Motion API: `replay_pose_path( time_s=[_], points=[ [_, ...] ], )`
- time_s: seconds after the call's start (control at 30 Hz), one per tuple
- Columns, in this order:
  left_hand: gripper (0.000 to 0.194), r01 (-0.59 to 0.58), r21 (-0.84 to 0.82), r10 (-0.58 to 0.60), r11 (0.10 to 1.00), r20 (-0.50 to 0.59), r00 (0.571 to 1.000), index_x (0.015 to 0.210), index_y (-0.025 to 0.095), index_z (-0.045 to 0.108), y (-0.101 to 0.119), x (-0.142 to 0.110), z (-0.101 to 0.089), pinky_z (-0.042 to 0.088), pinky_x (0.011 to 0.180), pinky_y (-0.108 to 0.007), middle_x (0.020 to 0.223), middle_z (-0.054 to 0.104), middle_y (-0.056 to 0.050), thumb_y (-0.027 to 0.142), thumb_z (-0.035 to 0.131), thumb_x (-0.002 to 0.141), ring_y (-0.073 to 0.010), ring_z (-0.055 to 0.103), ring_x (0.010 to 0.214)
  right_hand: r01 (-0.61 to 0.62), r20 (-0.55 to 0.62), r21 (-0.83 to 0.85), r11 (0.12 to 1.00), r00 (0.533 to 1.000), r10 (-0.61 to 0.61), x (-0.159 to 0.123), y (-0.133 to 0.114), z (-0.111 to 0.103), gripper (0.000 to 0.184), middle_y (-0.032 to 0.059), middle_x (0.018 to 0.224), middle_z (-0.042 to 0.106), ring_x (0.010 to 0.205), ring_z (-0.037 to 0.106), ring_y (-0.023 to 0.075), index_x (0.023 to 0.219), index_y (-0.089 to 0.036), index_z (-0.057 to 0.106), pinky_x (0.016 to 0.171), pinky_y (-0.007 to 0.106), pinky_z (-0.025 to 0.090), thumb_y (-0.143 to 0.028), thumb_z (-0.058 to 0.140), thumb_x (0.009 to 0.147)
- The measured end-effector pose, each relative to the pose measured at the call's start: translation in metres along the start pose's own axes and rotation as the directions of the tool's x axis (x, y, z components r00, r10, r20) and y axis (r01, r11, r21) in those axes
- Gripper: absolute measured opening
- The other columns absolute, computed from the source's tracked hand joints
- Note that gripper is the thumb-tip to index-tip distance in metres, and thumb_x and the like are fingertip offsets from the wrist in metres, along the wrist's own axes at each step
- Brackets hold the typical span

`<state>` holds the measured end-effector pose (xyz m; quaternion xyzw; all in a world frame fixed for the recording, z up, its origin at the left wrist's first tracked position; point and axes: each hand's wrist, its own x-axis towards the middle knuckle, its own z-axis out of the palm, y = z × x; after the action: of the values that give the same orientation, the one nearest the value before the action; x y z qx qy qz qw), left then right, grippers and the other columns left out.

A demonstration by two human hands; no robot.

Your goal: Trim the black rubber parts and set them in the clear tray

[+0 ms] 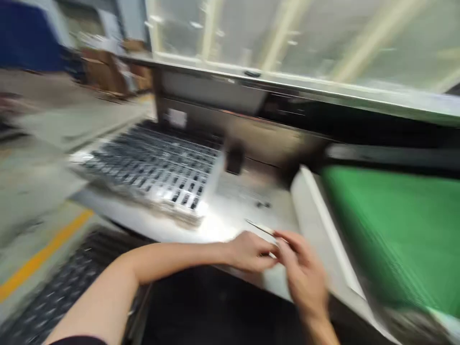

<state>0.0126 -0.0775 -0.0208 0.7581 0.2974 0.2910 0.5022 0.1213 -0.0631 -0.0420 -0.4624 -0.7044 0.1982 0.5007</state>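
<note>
The picture is smeared by motion. My left hand (249, 251) rests on the front edge of a metal work surface (230, 211), its fingers curled into a pinch. My right hand (302, 270) meets it from the right, fingers bent toward the same spot. A thin metal tool like tweezers (260, 226) sticks out to the upper left from between the two hands; which hand grips it I cannot make out. Two tiny dark parts (263, 205) lie on the surface just beyond the hands.
A stack of trays with many small dark cells (151, 167) sits at the left of the surface. A green conveyor belt (395, 230) runs at the right behind a white rail (323, 215). A machine housing (251, 115) stands behind. A yellow floor line (43, 254) shows lower left.
</note>
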Motion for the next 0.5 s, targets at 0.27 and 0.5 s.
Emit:
replay_pose_path(
  time_s=[0.27, 0.5],
  points=[
    [0.019, -0.221, 0.068, 0.225, 0.973, -0.056, 0.973, 0.087, 0.019, 0.078, -0.043, 0.026, -0.012, 0.04, 0.067, -0.03, 0.072, 0.07, -0.001, 0.024, 0.063, 0.097, -0.0145, 0.056, 0.062, -0.209, -0.039, -0.449, 0.869, 0.976, 0.215, 0.028, 0.034, -0.07, 0.035, 0.0141, 0.137, 0.067, 0.129, 0.065, 0.028, 0.13, -0.021, 0.072, 0.104, 0.043, 0.056, -0.036, 0.051, 0.107],
    [0.026, 0.013, -0.036, -0.02, 0.999, -0.202, 0.979, 0.092, 0.017, 0.082, -0.035, 0.034, -0.027, 0.036, 0.065, -0.028, 0.068, 0.065, 0.001, 0.032, 0.062, 0.099, -0.0135, 0.052, 0.063, -0.241, 0.149, -0.601, 0.762, 0.903, 0.403, 0.099, 0.078, -0.047, 0.043, 0.0095, 0.123, 0.066, 0.093, 0.068, 0.0262, 0.126, -0.027, 0.078, 0.084, 0.038, 0.051, -0.049, 0.084, 0.09]
  ],
)
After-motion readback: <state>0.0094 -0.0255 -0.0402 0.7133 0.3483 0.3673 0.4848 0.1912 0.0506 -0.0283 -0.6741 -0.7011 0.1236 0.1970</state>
